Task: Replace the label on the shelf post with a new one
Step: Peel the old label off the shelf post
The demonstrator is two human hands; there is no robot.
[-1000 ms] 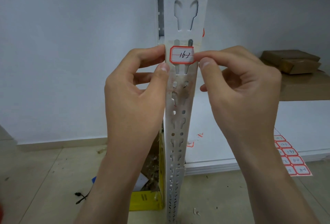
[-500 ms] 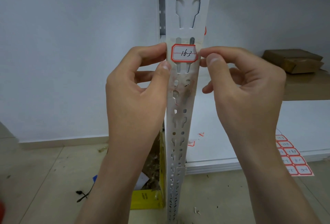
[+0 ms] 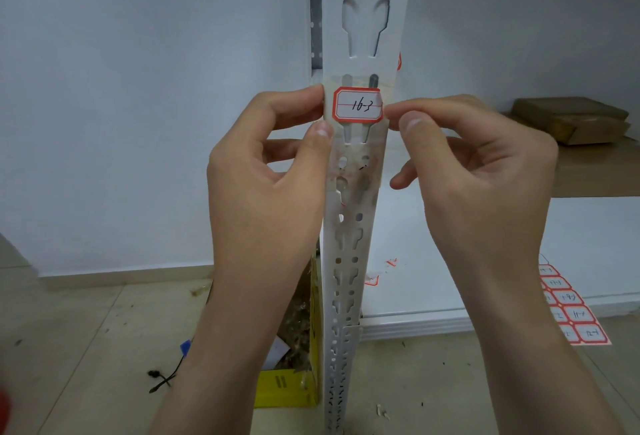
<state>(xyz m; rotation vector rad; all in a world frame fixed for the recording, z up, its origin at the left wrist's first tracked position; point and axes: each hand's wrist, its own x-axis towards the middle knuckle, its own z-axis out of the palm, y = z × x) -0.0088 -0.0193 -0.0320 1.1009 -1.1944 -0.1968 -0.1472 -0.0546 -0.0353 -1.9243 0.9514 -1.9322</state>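
Observation:
A white perforated shelf post [image 3: 349,261] stands upright in the middle of the view. A red-bordered white label [image 3: 358,105] with handwritten "16-3" lies flat across it at hand height. My left hand [image 3: 270,199] grips the post's left edge, index fingertip beside the label's left border and thumb just below it. My right hand [image 3: 478,178] has its index fingertip on the label's right edge, with the thumb a little below and to the right. Smudged residue marks the post under the label.
A sheet of red-bordered labels [image 3: 571,306] lies on the white lower shelf board [image 3: 450,226] at right. Cardboard boxes [image 3: 571,119] sit on a brown shelf. A yellow box [image 3: 287,389] of debris and a black cable [image 3: 162,379] are on the floor. Torn label scraps [image 3: 372,278] lie behind the post.
Both hands stay at the label's edges. My right thumb has drawn slightly away from the post's right edge. The label keeps its place on the post.

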